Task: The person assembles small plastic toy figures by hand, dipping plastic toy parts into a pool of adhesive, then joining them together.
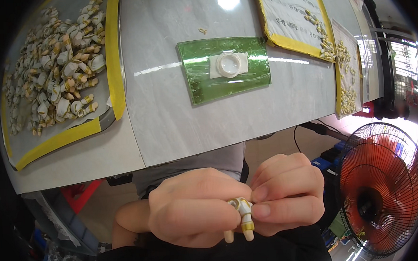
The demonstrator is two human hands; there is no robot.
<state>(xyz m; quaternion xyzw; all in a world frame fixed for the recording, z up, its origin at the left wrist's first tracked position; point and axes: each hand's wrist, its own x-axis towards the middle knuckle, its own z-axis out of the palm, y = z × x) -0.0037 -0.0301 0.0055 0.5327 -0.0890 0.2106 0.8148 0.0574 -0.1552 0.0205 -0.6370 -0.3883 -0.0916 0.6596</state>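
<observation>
A small white figurine part point(244, 209) with gold trim and two flesh-coloured stubs pointing down is held in front of my body, off the table's near edge. My left hand point(194, 208) grips it between thumb and fingers from the left, covering much of that side. From the right, my right hand point(288, 192) is closed in a pinch, its fingertips pressed against the part's right edge. Whether a smaller piece is also between those fingertips is hidden.
A yellow-taped tray point(114, 55) piled with similar white-and-gold parts stands at the left. A green mat point(200, 91) bears a round white dish point(229, 64). Yellow-edged trays point(280, 38) with small pieces lie at the right. An orange fan point(382, 187) stands right of my hands.
</observation>
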